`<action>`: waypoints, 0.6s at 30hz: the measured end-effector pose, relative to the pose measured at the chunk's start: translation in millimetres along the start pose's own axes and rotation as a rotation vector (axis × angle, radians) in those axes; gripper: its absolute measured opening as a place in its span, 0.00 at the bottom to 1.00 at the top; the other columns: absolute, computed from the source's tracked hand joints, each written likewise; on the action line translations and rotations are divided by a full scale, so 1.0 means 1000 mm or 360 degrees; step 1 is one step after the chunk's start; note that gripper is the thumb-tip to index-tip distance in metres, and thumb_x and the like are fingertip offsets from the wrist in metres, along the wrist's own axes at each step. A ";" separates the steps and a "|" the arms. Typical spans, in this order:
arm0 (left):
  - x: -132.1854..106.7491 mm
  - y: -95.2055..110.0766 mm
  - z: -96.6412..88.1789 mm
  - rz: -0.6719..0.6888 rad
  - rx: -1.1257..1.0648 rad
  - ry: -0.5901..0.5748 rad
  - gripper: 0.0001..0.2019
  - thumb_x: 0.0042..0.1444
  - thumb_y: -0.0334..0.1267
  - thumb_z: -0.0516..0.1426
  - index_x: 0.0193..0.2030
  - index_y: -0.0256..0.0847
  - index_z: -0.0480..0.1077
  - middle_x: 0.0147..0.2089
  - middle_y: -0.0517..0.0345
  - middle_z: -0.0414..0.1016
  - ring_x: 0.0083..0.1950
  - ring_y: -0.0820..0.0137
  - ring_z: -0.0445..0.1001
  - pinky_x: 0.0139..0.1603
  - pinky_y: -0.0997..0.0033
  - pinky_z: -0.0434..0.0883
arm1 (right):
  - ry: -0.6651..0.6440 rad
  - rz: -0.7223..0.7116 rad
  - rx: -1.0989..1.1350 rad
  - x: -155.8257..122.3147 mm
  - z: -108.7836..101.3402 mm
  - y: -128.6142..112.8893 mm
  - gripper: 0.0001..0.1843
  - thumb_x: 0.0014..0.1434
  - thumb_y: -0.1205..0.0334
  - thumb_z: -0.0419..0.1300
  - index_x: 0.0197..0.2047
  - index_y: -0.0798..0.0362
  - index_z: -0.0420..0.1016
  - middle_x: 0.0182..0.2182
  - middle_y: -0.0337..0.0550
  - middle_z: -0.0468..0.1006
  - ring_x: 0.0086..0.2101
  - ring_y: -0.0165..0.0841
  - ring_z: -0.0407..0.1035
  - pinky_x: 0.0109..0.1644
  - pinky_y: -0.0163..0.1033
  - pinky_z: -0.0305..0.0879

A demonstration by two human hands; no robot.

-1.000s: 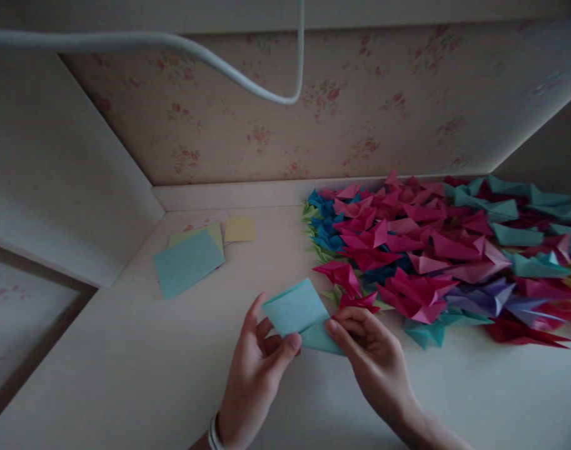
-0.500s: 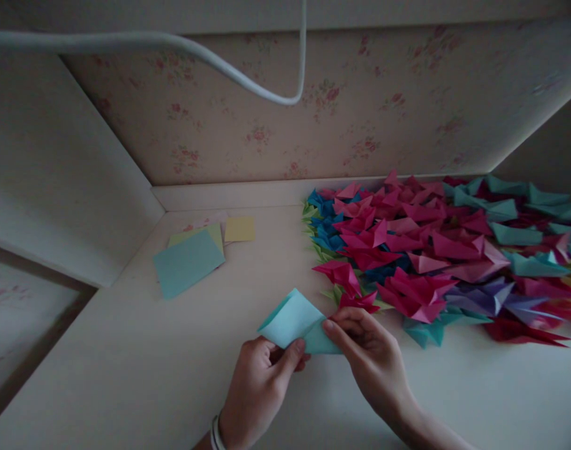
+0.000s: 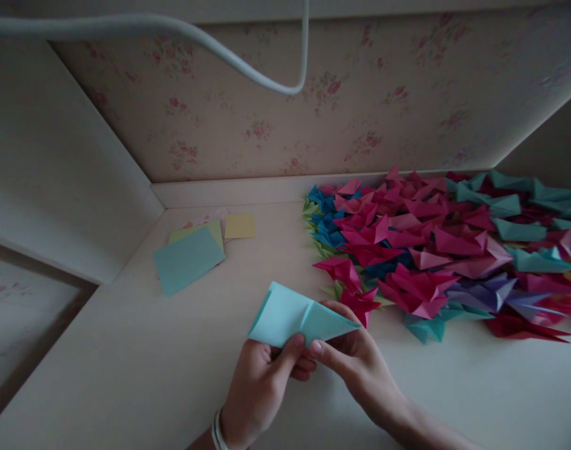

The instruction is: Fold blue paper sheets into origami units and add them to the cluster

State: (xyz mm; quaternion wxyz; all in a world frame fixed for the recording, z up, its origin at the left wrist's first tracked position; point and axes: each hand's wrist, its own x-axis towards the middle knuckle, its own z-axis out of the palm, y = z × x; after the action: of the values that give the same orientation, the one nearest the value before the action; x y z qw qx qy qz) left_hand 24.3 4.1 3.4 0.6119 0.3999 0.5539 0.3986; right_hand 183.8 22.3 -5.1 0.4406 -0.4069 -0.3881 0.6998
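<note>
A light turquoise sheet of origami paper [image 3: 278, 314], partly folded to a point on its right side, is held up above the white desk. My left hand [image 3: 269, 384] pinches its lower edge, thumb on the front and fingers behind. At the right part of the paper, my right hand [image 3: 355, 359] grips it, with the thumb by the bottom edge and the other fingers mostly hidden behind. A crease runs down near the middle of the paper. Just beyond my right hand lies a crowd of folded paper pieces [image 3: 435, 244] in pink, red, blue, turquoise, purple and green.
Loose turquoise paper [image 3: 189, 259] lies over a green sheet at the left, beside a small yellow paper square [image 3: 240, 226]. A white cable [image 3: 248, 69] hangs across the top before the floral wall [image 3: 262, 150]. A white panel [image 3: 65, 162] bounds the left.
The paper has tilted and shifted left, showing more of its pointed right side. My right thumb has moved down and left along it, toward my left thumb.
</note>
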 end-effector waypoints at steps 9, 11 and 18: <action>-0.003 -0.001 0.004 0.0056 0.0014 -0.0043 0.21 0.60 0.53 0.60 0.32 0.34 0.81 0.29 0.48 0.85 0.29 0.67 0.80 0.31 0.74 0.77 | 0.0012 0.0124 -0.0320 -0.003 -0.003 0.002 0.24 0.56 0.46 0.67 0.21 0.57 0.79 0.20 0.40 0.75 0.24 0.29 0.65 0.30 0.33 0.62; -0.003 0.000 0.004 0.0041 0.0019 -0.0054 0.21 0.60 0.52 0.60 0.32 0.34 0.81 0.30 0.47 0.85 0.29 0.67 0.80 0.31 0.74 0.77 | 0.0034 0.0123 -0.0320 -0.003 -0.002 0.002 0.24 0.56 0.46 0.67 0.20 0.57 0.79 0.19 0.40 0.74 0.23 0.29 0.64 0.29 0.33 0.62; -0.004 0.002 0.006 0.0048 0.0053 -0.0018 0.22 0.59 0.53 0.61 0.32 0.33 0.81 0.29 0.46 0.85 0.29 0.67 0.80 0.30 0.74 0.76 | 0.0114 0.0129 -0.0166 -0.002 0.004 0.000 0.22 0.52 0.45 0.69 0.20 0.55 0.77 0.18 0.38 0.73 0.22 0.30 0.66 0.28 0.33 0.64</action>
State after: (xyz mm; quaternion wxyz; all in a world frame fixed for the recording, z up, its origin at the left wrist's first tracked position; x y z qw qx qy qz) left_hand 29.4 0.3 6.9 0.6021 0.4206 0.5510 0.3962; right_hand 180.5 19.1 -3.3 0.4037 -0.4696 -0.3912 0.6808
